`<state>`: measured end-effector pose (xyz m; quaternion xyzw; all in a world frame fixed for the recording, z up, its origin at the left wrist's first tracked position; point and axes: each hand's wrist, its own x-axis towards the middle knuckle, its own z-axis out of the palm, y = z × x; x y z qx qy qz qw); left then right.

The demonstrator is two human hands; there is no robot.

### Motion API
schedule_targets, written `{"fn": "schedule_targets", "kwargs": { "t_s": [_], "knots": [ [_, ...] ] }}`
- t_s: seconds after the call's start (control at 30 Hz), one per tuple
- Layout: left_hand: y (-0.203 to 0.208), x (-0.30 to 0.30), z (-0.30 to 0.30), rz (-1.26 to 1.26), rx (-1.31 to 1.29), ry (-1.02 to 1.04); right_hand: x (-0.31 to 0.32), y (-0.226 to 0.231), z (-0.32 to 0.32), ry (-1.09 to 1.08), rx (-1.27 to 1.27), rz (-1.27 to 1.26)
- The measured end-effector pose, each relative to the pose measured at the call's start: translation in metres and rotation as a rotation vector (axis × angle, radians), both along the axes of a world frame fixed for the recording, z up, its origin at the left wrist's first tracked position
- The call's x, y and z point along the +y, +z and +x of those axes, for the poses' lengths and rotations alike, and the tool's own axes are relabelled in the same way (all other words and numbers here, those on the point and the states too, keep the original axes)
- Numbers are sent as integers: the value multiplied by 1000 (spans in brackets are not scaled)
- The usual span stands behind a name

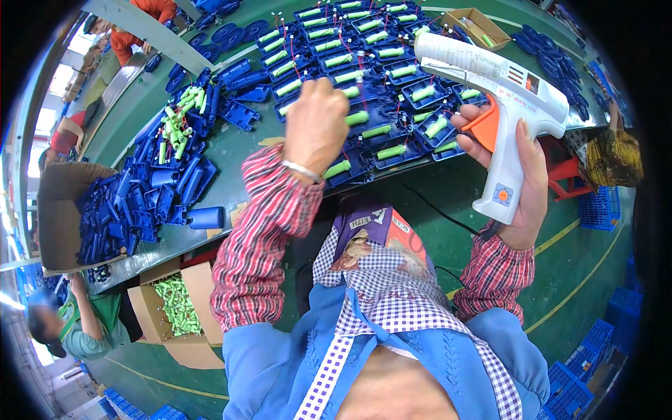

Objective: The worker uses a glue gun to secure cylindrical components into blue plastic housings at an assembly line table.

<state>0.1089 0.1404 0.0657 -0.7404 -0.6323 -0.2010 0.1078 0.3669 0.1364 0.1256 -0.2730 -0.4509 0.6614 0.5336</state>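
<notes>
My right hand (526,185) is wrapped round the handle of a white hot glue gun (521,98), with fingers at its orange trigger. The gun points left over the table, its nozzle end above the right part of the rows. My left hand (316,124) is closed, knuckles up, over the near left part of the rows. Its fingertips are hidden, so what they hold, if anything, does not show. Under and beyond it lie rows of blue plastic housings (413,152), each with a green battery (390,152) inside; thin red wires with white connectors rise from many.
Left on the green table (234,150) are loose green batteries (183,115), piled blue plastic shells (161,185) and a tipped cardboard box (66,203). A box of batteries (175,304) stands below. Blue discs (549,63) and a small carton (479,29) lie far right. Other people work nearby.
</notes>
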Motion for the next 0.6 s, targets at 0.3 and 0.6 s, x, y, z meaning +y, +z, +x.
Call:
{"fn": "schedule_targets", "kwargs": {
  "t_s": [0.3,0.6],
  "knots": [
    [-28,28,46,-58,97,25,-4,-3,10,-14,-35,-14],
    [-9,-2,36,177,-266,-179,-3,-5,-1,-42,32,-45]
  ]
}}
